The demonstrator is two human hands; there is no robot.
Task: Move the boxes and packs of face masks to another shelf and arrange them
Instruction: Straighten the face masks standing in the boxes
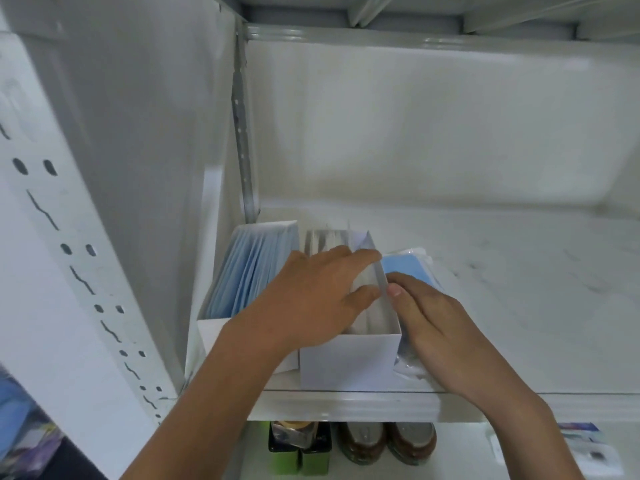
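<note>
My left hand [311, 292] lies flat across the open top of the middle box [349, 355], fingers spread and thumb pressed to the box's right wall, resting on it rather than gripping anything; just to its left, against the shelf's side panel [145, 140], stands the first box [249, 271], its blue masks upright and fanned; beyond my fingertips to the right, my right hand [440, 323] comes in with the thumb against the outside of that same wall, fingers loosely together over a clear pack of blue masks [410, 266] lying flat beside the box, though I cannot tell whether it grips the pack or only touches it; further right the shelf [519, 271] runs on bare. I judge the moving well begun: two boxes stand side by side and flush to the front edge, one pack has arrived; what I reckon remains is squaring this pack up and fetching whatever masks are left elsewhere, which I cannot see from here.
</note>
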